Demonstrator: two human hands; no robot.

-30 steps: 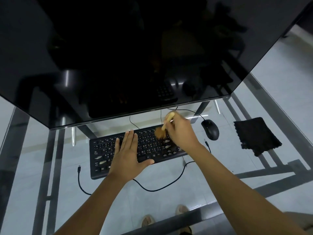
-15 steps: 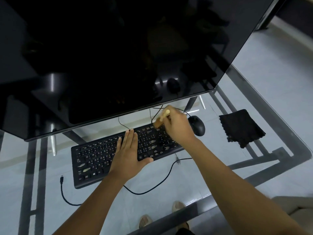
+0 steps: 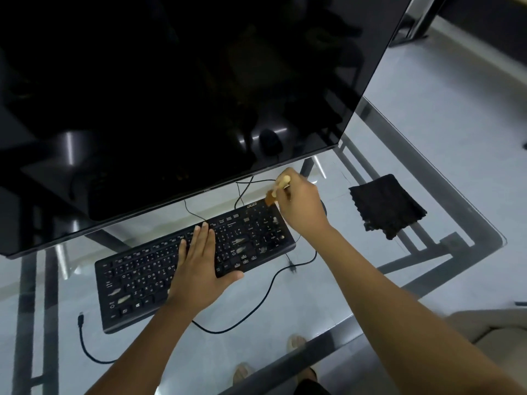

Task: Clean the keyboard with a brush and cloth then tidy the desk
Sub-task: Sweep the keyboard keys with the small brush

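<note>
The left hand (image 3: 199,260) lies flat on the black keyboard (image 3: 137,283). The right hand (image 3: 302,203) grips a brush (image 3: 275,192) at its far right corner.

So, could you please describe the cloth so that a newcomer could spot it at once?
Start from the big dark monitor on the glass desk. Right of the keyboard, past the right hand, lies the cloth: black, knitted, roughly square, the only soft thing there.
</note>
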